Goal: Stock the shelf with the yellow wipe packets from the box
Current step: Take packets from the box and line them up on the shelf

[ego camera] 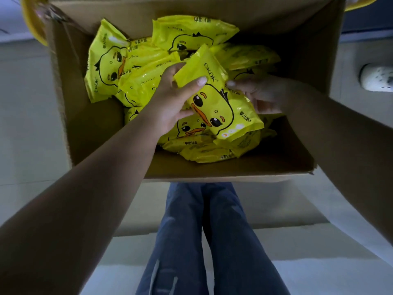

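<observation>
left hand point(170, 103) gripping top packet point(217, 103), thumb over | right hand point(261, 92) touching its far side (grip unclear) | long axis toward box point(223, 173) near-right corner

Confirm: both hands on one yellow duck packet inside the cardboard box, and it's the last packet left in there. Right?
Not quite. The head view shows both the left hand and right hand on one yellow duck packet inside the cardboard box, but it isn't the last: many more packets lie piled around and under it.
</observation>
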{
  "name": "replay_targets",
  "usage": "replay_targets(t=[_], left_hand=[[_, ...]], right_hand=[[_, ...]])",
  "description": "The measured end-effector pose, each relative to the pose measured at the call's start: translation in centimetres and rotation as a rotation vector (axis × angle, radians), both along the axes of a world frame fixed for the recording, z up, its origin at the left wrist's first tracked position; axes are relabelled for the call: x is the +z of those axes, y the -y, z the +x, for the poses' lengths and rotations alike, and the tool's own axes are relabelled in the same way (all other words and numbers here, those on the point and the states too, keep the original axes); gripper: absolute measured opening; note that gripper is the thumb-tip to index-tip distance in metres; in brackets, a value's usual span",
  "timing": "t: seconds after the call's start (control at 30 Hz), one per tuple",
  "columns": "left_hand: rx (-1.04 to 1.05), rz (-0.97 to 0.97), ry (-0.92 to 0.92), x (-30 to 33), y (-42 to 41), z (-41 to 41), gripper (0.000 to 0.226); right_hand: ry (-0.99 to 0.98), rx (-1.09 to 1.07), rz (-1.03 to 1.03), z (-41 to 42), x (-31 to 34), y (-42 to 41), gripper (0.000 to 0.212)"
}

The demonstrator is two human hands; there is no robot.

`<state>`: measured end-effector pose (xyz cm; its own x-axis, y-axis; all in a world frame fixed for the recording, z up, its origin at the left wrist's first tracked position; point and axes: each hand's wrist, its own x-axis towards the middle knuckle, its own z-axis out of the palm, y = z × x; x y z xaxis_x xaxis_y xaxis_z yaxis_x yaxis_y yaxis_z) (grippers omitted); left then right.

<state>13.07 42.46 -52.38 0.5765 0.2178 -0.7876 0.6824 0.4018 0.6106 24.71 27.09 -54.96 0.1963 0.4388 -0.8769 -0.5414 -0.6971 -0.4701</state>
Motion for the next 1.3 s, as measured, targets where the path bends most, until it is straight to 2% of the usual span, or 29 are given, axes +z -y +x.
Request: replay_targets(t=[0.03,0.1,0.17,0.23,0.27,0.37,0.47,0.6,0.67,0.77,0.93,1.07,1.2,1.3], left_hand=[[0.047,-0.031,-0.044,-0.5,0.1,-0.1,0.063],[0.109,0.032,-0.14,-1.4,0.4,-0.4,0.073],[0.157,0.117,-0.212,-2.1,0.9,-0.7,0.076],[0.193,0.144,-0.256,-2.5,1.7,-1.1,0.071],[0.205,0.134,-0.251,-2.7,2.0,-1.3,0.065],[0.204,0.123,-0.16,-2.7,2.0,-1.7,0.048],[0.009,0.357,-0.127,-2.8,0.6,-2.3,0.052],[-0.454,0.65,-0.18,-4.4,-1.4,-3.6,0.047],[-0.662,0.747,-0.222,-4.9,-2.0,-4.0,0.047],[-0.835,0.833,-0.239,-5.0,-1.8,-3.6,0.052],[-0.849,0.802,-0.291,-5.3,-0.6,-2.4,0.07],[-1.159,0.951,-0.265,-5.2,0.1,-2.2,0.081],[-1.047,0.78,-0.239,-5.1,0.9,-2.3,0.078],[-0.989,0.729,-0.238,-5.0,0.6,-2.1,0.074]], right_hand=[[-0.026,-0.002,-0.002,-0.5,0.4,0.0,0.052],[-0.05,-0.073,0.012,-1.8,1.3,0.1,0.052],[0.064,0.041,0.01,-2.8,1.7,-0.2,0.053],[0.252,0.184,0.018,-3.5,1.6,-0.1,0.051],[0.295,0.189,0.008,-3.6,1.5,0.1,0.044],[0.378,0.067,-0.046,-3.6,1.2,0.5,0.021],[0.461,-0.082,-0.168,-2.5,0.9,2.0,0.032],[0.533,-0.182,-0.256,-1.2,1.0,3.6,0.034],[0.543,-0.176,-0.257,-1.0,0.9,4.0,0.031],[0.519,-0.189,-0.25,-1.3,0.6,4.1,0.031],[0.488,-0.249,-0.278,-1.8,0.3,4.1,0.03],[0.442,-0.285,-0.31,-1.9,-0.2,4.2,0.031],[0.413,-0.295,-0.31,-2.0,-0.2,4.5,0.032],[0.382,-0.312,-0.285,-2.2,-0.1,4.7,0.034]])
